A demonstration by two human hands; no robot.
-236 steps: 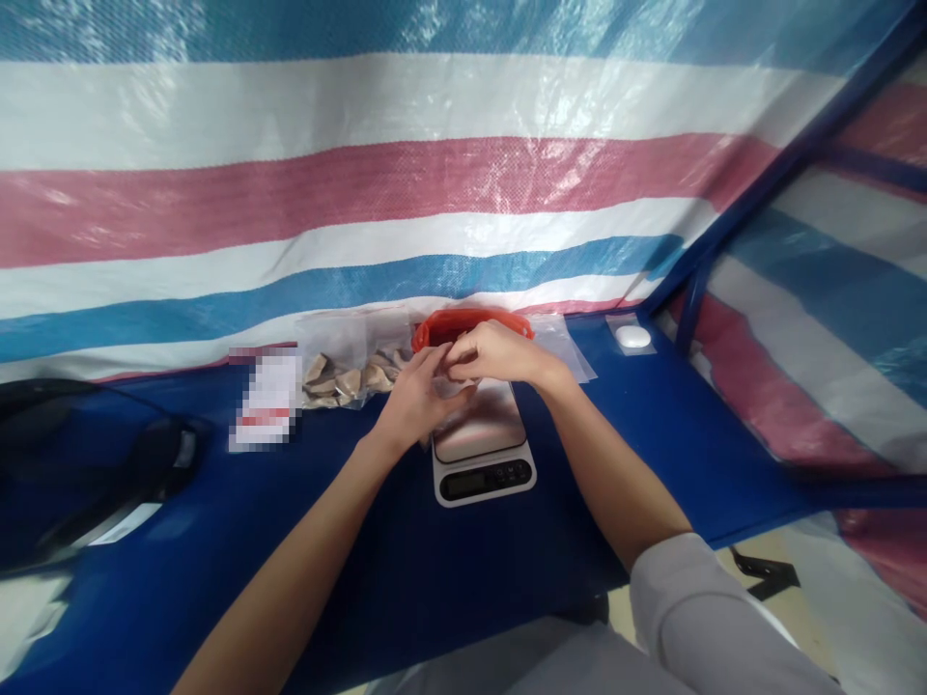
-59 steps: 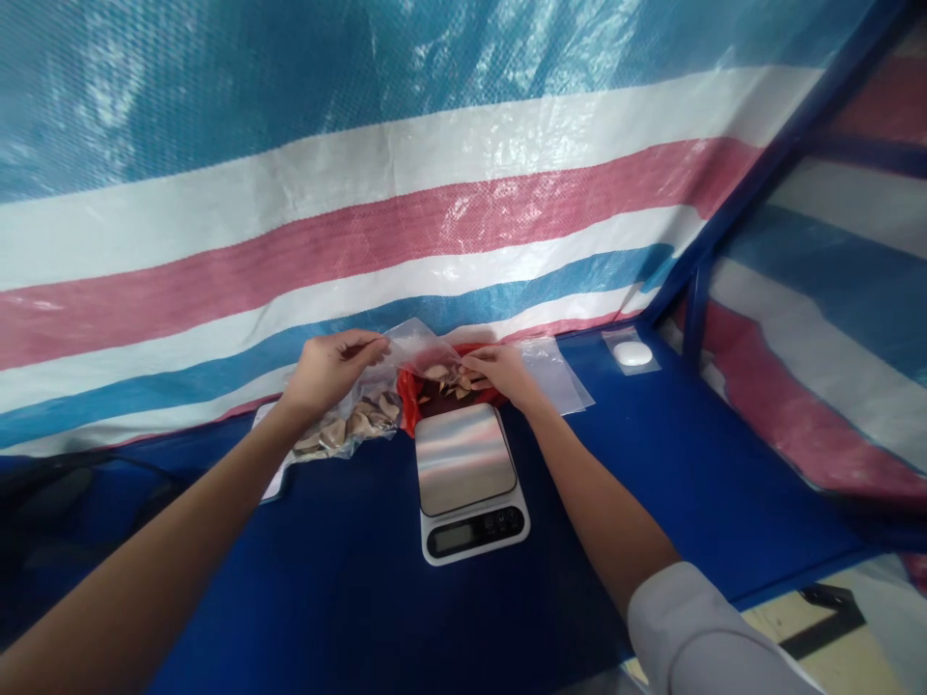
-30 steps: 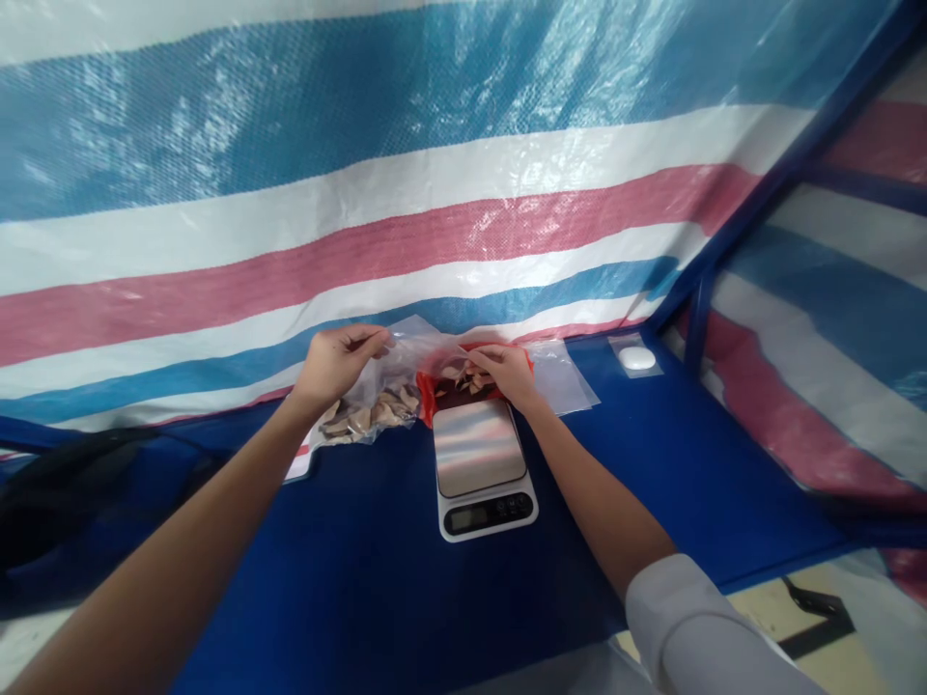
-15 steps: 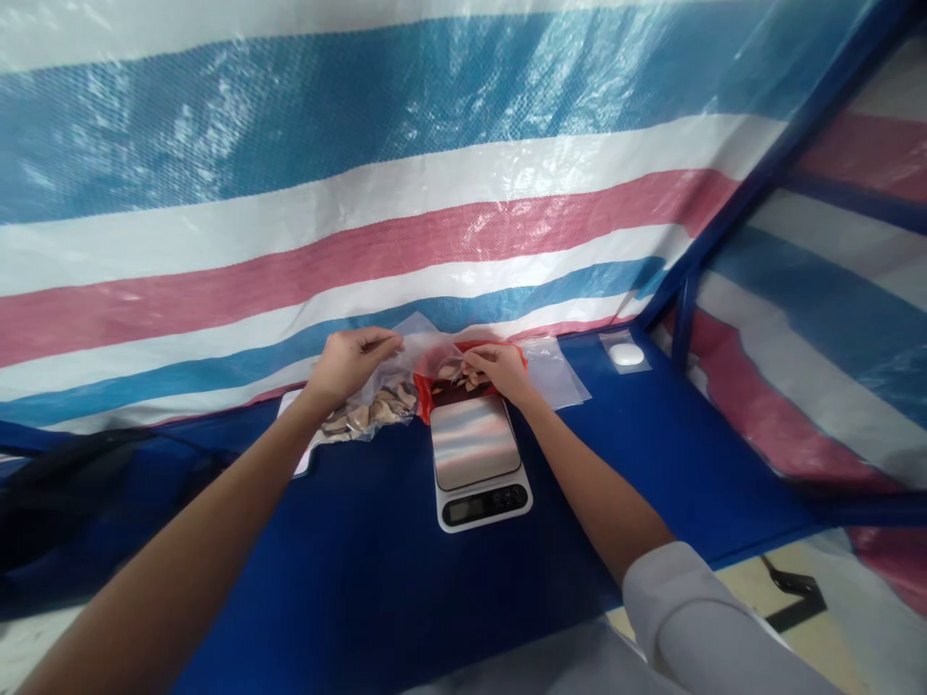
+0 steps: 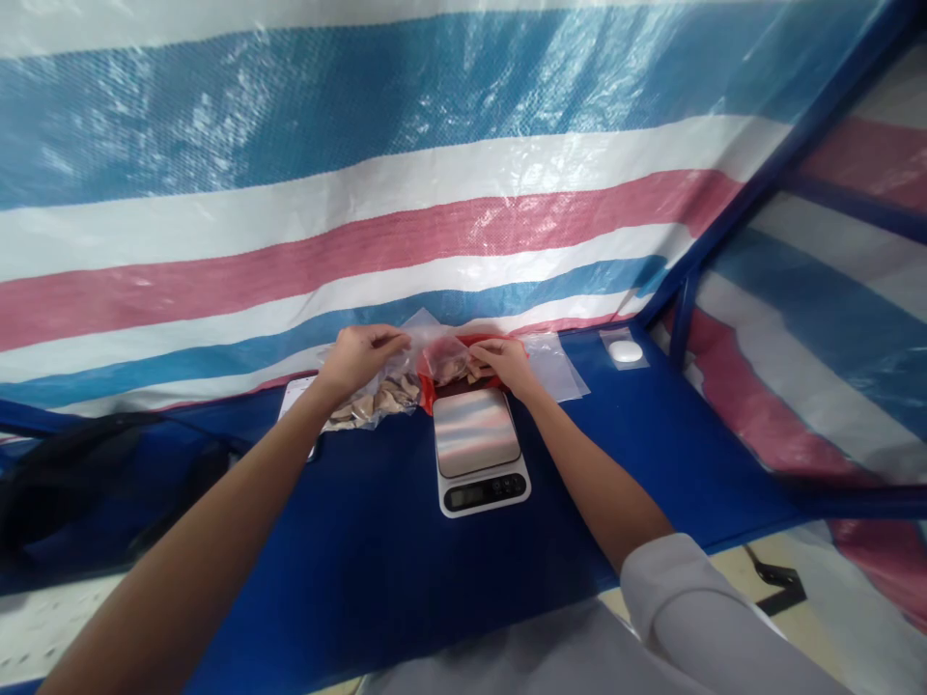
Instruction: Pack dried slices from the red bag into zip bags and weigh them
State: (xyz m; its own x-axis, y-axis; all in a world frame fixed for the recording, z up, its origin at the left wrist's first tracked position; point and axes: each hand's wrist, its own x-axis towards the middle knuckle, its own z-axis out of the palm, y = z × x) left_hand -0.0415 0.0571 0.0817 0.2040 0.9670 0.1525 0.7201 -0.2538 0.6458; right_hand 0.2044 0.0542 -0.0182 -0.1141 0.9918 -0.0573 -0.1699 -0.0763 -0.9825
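Observation:
My left hand point(image 5: 364, 358) is closed in a pinch on one side of a clear plastic bag point(image 5: 447, 355). Opposite it, my right hand point(image 5: 504, 363) pinches the bag's other side between thumb and fingertips. The bag hangs between both hands, above a red plastic bag point(image 5: 427, 394) that holds dried brownish pieces point(image 5: 478, 371). Just in front stands a white kitchen scale point(image 5: 478, 436) with a bare metal plate. Below my left hand lies a filled clear bag of pale dried slices point(image 5: 375, 403).
A phone point(image 5: 293, 394) lies partly under my left forearm. Flat clear bags point(image 5: 556, 371) lie right of the red bag. Farther right is a white rounded object point(image 5: 626, 351) on clear plastic. A black bag point(image 5: 65, 483) sits at the left, and striped sheeting point(image 5: 435, 222) rises behind the blue table point(image 5: 348, 550).
Both hands have shifted slightly right, still pinching the clear bag. The bag between them now hangs lower and wider over the dried pieces. The view has tilted a little.

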